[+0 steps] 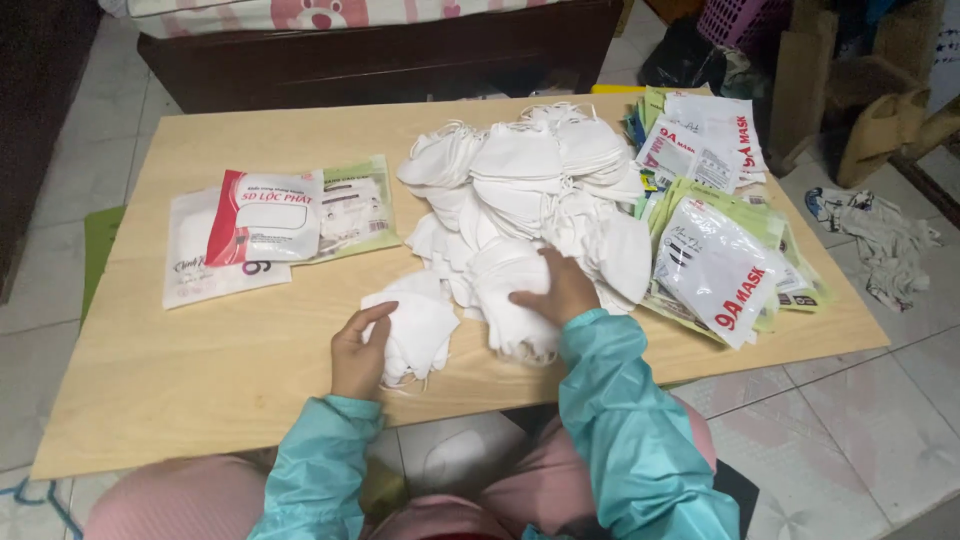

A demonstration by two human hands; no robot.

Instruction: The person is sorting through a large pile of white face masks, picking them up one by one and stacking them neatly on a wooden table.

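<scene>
Masks could slide off the big heap of soft white folded face masks (530, 190) in the middle of the low pale wooden table (200, 370), because the heap is tall and loose and the right hand (556, 290) is pressing into its near side. A pull there could drag more than one mask out, since the thin ear loops look tangled together. Some masks could also fall off the near edge of the table, as the near ones lie close to it. The right hand lies flat on top of a white mask at the near side of the heap, fingers bent down over it, touching it but not clearly pinching it; I cannot tell if it has a real grip. The left hand (358, 350) is just to the left, with its fingers curled around the left edge of a small white mask lying apart from the heap (412, 330). That mask rests on the table, touching the fingers, with its body to the right of the hand. Shiny printed plastic mask bags (720, 265) are piled to the right of the heap, and a few more flat packets with a red and white one on top (265, 215) lie well apart on the far left.
</scene>
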